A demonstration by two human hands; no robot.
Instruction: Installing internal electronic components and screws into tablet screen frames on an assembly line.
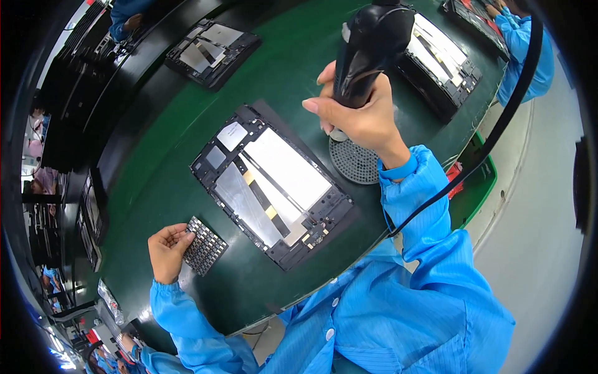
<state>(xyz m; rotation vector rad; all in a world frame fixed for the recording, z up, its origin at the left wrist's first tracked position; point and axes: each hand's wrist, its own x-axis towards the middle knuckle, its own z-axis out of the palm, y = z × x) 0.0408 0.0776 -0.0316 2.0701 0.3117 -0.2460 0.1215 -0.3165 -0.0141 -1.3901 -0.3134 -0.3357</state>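
In my right hand (361, 115) is a bulky black tool that looks like an electric screwdriver (374, 47), fingers wrapped round its lower part. Its pale lower end sits over a round grey tray full of small holes (354, 162); whether they touch I cannot tell. My left hand (167, 246) pinches the edge of a small dark sheet of gridded square parts (207, 248), low over the table. Between my hands lies an opened flat electronic device (293, 168), with a black frame, white and silver panels and a dark ribbon with yellow patches. Neither hand touches it.
More opened devices lie at the back left (212, 50) and back right (439, 59) of the green table (149, 168). A black cable (492, 140) loops down at the right. A green bin (483, 187) sits beyond the table edge. Co-workers in blue sleeves (523, 56) are nearby.
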